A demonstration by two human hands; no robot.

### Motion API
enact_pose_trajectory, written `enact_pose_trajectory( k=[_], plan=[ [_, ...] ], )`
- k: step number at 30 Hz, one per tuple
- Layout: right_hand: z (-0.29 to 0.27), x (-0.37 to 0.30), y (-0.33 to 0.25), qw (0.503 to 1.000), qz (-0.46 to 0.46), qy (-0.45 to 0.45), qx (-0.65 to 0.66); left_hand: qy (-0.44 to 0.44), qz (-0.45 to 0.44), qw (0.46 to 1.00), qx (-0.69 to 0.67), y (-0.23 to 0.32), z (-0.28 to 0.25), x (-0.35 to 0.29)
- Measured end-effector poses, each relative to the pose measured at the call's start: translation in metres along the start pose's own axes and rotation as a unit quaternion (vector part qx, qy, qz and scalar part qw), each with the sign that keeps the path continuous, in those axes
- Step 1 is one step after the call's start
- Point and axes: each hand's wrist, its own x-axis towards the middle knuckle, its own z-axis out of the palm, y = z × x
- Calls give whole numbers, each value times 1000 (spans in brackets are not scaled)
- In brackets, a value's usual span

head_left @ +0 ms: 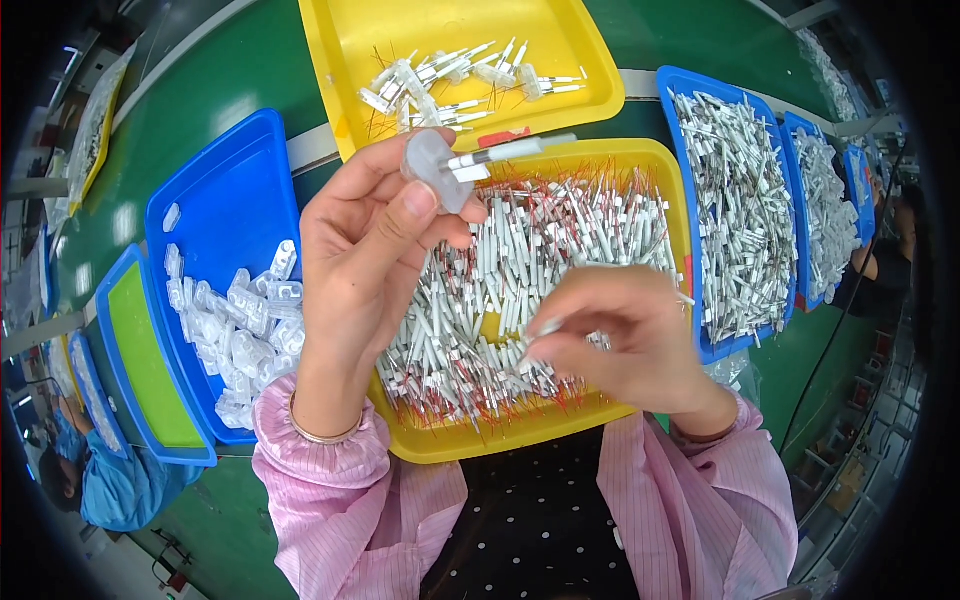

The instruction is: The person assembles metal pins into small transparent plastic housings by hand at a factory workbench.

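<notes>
Between the thumb and fingers of my left hand (375, 235) is a translucent plastic cap (430, 165). Two white sticks point out of it to the right, the longer one (515, 150) with a dark band. That hand is raised over the left far side of a yellow tray (683, 215) filled with small white tubes (500, 245) on red wires. Above the tray's right front part hovers my right hand (620, 335), smeared by motion, thumb and forefinger drawn together. Something small and pale shows at its fingertips, too blurred to name.
A farther yellow tray (330, 60) holds several cap-and-stick pieces (440, 80). To the left, a blue tray (225, 150) contains clear plastic caps (245, 330); beside it lies a green-bottomed tray (150, 350). Blue trays of white sticks (740, 210) stand right. Other people sit at both sides.
</notes>
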Motion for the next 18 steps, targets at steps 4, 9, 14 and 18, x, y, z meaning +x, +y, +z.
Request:
enact_pose_trajectory(
  k=[4, 9, 14, 18],
  plan=[
    [-10, -5, -20, 974, -139, 152, 94, -56, -24, 997, -38, -4, 5, -1],
    [-11, 7, -16, 950, -206, 231, 31, -108, -24, 991, -79, -11, 4, -2],
    [-18, 5, -15, 950, -199, 240, -13, -119, -18, 989, -91, -13, 2, -1],
    [-17, 6, -16, 952, -178, 250, -11, -127, -17, 988, -84, -14, 2, 0]
  ],
)
